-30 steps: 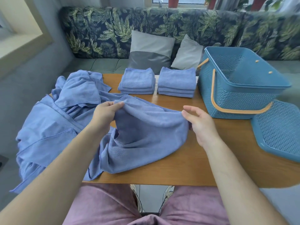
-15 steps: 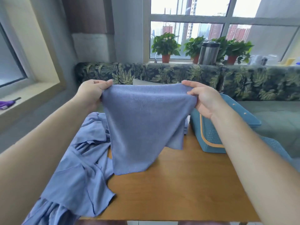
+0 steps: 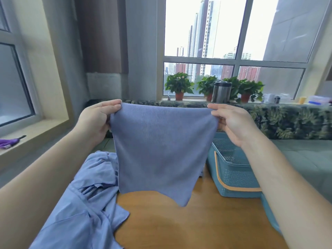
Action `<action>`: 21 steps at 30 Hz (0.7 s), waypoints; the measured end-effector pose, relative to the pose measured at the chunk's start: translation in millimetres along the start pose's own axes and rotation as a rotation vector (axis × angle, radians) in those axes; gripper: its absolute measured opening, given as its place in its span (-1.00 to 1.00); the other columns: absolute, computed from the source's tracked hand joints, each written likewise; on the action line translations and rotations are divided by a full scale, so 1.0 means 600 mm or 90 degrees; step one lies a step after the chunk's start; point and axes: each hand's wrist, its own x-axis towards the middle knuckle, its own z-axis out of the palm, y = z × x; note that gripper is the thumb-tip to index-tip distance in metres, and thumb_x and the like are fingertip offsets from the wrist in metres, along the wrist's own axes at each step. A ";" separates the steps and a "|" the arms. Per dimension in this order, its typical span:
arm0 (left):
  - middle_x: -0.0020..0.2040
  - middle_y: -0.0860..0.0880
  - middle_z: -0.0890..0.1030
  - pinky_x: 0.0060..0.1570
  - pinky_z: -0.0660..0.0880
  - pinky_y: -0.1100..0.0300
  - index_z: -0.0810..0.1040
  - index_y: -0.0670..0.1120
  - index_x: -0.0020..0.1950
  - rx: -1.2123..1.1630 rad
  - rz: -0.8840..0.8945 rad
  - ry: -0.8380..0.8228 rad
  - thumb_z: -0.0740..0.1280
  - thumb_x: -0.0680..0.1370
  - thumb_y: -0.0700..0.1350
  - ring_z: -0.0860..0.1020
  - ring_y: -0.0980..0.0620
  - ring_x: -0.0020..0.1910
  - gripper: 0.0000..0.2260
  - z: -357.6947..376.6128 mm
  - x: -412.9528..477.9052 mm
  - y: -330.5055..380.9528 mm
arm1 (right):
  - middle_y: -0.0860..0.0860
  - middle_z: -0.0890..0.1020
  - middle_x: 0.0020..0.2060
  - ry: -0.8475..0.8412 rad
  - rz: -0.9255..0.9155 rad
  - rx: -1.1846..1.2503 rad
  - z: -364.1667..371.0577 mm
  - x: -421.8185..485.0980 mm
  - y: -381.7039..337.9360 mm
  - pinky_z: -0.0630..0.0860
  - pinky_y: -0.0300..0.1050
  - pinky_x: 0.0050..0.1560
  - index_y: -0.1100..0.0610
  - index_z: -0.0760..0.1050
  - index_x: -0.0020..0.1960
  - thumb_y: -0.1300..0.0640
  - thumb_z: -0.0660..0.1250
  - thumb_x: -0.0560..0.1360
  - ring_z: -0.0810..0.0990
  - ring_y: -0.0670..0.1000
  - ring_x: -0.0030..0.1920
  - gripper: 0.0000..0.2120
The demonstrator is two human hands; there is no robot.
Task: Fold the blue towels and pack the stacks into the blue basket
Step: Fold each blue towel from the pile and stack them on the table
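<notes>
Head view
Left hand (image 3: pixel 95 119): pinching the upper left corner of the blue towel (image 3: pixel 161 150).
Right hand (image 3: pixel 233 123): pinching the upper right corner.
Blue towel: stretched between the hands, hanging above the wooden table (image 3: pixel 188 221).
Unfolded towels (image 3: pixel 80 203): heaped on the table's left side.
Blue basket (image 3: pixel 231 173): on the table at right, orange handle down.

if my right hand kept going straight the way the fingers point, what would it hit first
The right hand points leftward along the towel top edge, so after the cloth it pinches, probably the left hand, though depth is unclear.
</notes>
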 end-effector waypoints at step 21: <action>-0.21 0.10 0.67 -0.24 0.50 0.17 0.61 0.09 -0.17 0.507 0.114 0.025 0.46 0.54 -0.09 0.60 0.07 -0.23 -0.88 0.009 0.130 -0.134 | -0.03 0.65 -0.13 -0.005 -0.097 -0.462 0.002 0.076 0.114 0.59 -0.07 -0.18 -0.03 0.67 -0.15 0.16 0.43 0.53 0.62 0.03 -0.13 -0.87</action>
